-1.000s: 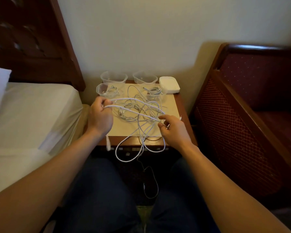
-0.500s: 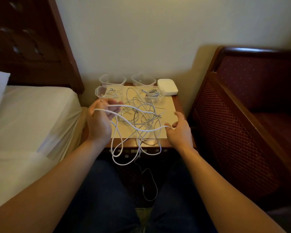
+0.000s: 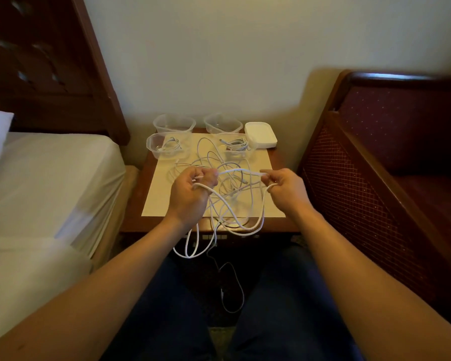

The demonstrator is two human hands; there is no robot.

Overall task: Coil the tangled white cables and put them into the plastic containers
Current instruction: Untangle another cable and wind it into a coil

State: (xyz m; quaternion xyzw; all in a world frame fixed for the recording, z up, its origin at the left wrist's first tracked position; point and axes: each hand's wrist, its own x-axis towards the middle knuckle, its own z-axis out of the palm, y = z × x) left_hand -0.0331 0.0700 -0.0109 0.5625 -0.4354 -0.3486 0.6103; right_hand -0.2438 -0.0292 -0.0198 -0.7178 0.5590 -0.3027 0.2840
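Hidden: my left fingers (image 3: 206,178) curl away from me, so how the turns of cable sit inside the fist is hard to make out; the tangle (image 3: 227,175) on the paper sheet (image 3: 162,194) is too knotted to count separate cables.
Cut off: loops (image 3: 193,246) hang over the front edge of the nightstand (image 3: 133,217) into shadow; a thin dark cord (image 3: 235,290) trails lower between my knees.
Change: half a second ago my right hand lay low and open near the table's front edge; now it is raised and closed on the cable. My left hand has drifted toward the middle.
Left hand (image 3: 190,194): fist closed round the white cable (image 3: 240,171), back of the hand toward me, one strand draped over the knuckles.
Right hand (image 3: 284,188): thumb and forefinger pinch the same cable, other fingers curled beneath.
Span: the cable arcs between both hands above the tangle.
Containers: four clear tubs at the back; front left (image 3: 164,148) and front right (image 3: 235,147) each hold a coiled cable, the back left (image 3: 173,123) and back right (image 3: 222,123) look bare.
Beside them: a white lid stack (image 3: 261,134), touching the front right tub.
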